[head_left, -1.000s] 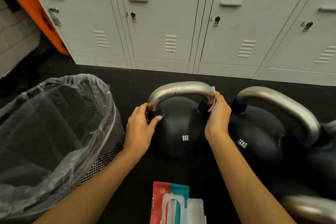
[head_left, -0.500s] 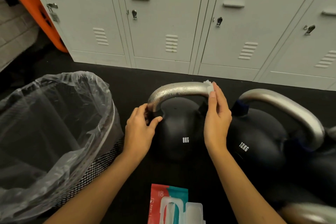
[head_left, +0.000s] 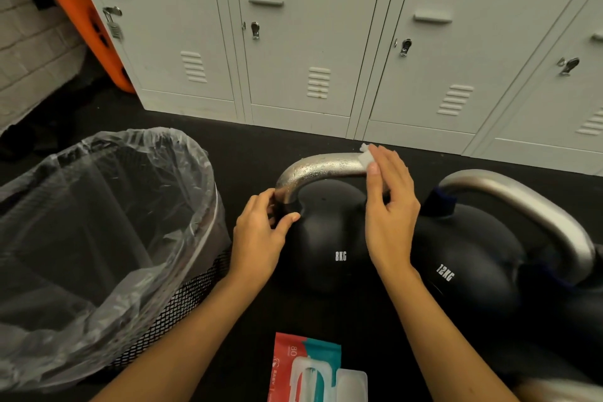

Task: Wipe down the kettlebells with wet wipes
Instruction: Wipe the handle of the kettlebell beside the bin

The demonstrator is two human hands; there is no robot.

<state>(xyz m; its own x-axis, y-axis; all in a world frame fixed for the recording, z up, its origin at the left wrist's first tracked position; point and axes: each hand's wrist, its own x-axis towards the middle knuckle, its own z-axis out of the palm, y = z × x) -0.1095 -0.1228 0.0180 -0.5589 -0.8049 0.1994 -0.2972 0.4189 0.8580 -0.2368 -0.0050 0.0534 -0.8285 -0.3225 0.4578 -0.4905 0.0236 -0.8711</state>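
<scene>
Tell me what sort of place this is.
Most likely a gym locker room: a row of grey metal lockers stands behind the 8KG kettlebell and 12KG kettlebell on a black floor.

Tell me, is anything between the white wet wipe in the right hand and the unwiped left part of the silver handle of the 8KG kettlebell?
Nothing visible blocks it. The right hand presses the white wet wipe on the silver handle; the left hand grips only the handle's lower left end.
</scene>
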